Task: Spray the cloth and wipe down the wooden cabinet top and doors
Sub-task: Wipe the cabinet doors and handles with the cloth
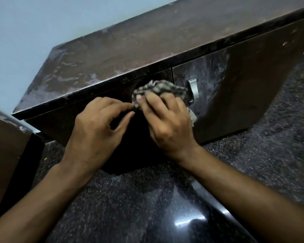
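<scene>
We see right hand (167, 120) clamped round bunched cloth (161, 89) against left cabinet door (98, 123). Left hand (96, 125) half-curled, pinching cloth edge. Cloth soft, light, floppy; we'd keep it wadded in palm.

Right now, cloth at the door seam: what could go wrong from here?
1. The cloth is bunched in the right hand right beside the metal handle; a loose fold could snag on it.
2. White smears on the cabinet top and the right door suggest residue may just spread.
3. The left hand is pinching the cloth's edge, so wiping pressure may be uneven.
</scene>
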`<state>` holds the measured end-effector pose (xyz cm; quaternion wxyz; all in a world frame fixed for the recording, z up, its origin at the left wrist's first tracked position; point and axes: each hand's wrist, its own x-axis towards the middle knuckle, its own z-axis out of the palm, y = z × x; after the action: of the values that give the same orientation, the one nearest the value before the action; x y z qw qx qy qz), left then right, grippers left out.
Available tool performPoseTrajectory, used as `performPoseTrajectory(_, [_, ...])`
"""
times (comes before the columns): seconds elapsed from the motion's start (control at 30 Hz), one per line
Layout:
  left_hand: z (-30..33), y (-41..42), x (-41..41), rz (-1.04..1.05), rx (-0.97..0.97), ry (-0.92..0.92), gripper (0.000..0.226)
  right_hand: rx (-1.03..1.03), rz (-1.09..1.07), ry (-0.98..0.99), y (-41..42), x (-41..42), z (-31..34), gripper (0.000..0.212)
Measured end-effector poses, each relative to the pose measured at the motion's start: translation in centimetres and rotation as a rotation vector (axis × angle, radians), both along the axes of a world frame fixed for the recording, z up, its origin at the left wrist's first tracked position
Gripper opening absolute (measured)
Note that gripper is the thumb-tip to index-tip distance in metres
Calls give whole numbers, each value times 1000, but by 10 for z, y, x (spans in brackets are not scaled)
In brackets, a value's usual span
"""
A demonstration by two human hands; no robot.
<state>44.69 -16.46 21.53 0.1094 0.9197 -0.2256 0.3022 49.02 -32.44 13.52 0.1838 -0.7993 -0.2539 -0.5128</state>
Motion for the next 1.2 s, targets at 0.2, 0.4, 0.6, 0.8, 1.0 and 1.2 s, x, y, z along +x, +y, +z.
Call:
performPoseTrajectory(0.2, [-1, 3, -5, 15, -38, 3, 15, -127, 12, 51, -6, -3, -33, 24])
performPoseTrajectory(0.4, [-6, -1, -2, 0, -72, 52, 14, -62, 7, 239, -19, -9, -67, 27])
performPoseTrajectory(0.6, [-11, -8, 4, -6, -46, 77, 16, 32, 36, 219, -15, -4, -67, 23])
performPoseTrajectory(0.8, [-13, -12, 5, -10, -78, 108, 17, 383, 40, 361, -22, -9, -74, 21])
performPoseTrajectory(1.0, [-12, -19, 5, -41, -93, 101, 18, 524, 58, 361, -16, -10, -59, 20])
performPoseTrajectory(1.2, [-14, -18, 6, -45, -105, 104, 17, 710, 22, 390, -15, -12, -47, 18])
